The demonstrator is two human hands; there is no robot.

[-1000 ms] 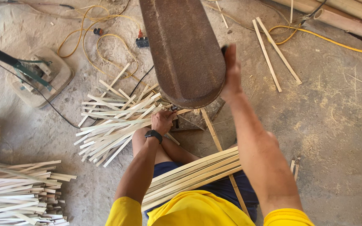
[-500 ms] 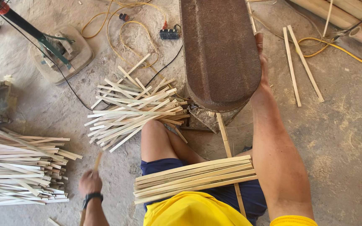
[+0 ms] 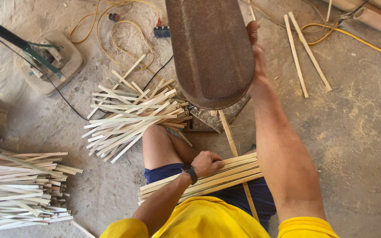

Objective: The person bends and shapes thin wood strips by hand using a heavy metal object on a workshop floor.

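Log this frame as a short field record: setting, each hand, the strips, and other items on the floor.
setting: dusty concrete floor, seen from above; person seated
left hand: rests on bundle of wooden strips across the lap
right hand: raised beside large brown metal housing, touching its edge
loose pile of strips: floor ahead of the knee
stacked strips: far left
cables: yellow cord, black cable
two separate strips: floor at right
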